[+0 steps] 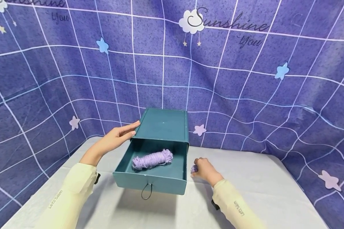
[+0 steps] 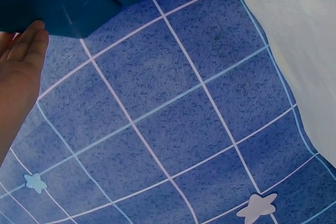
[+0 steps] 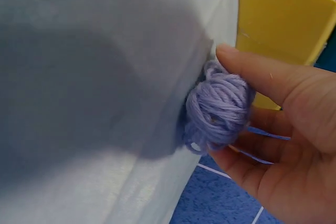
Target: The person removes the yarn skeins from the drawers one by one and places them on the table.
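Observation:
A teal drawer box (image 1: 164,125) stands on the table with its drawer (image 1: 149,183) pulled out toward me. Inside the drawer lies a twisted skein of lilac yarn (image 1: 152,159). My left hand (image 1: 114,138) rests its extended fingers along the box's upper left side; the left wrist view shows those fingers (image 2: 32,45) against the teal wall. To the right of the drawer, my right hand (image 1: 205,170) grips a small bundle of purple yarn (image 3: 220,109) between thumb and curled fingers, low by the white cloth. In the head view the hand mostly hides this bundle.
A black loop pull (image 1: 146,191) hangs from the drawer front. White cloth (image 1: 246,178) covers the table. Behind rises a purple curtain (image 1: 166,70) with a grid and stars. A yellow surface (image 3: 283,19) stands behind the right hand in its wrist view.

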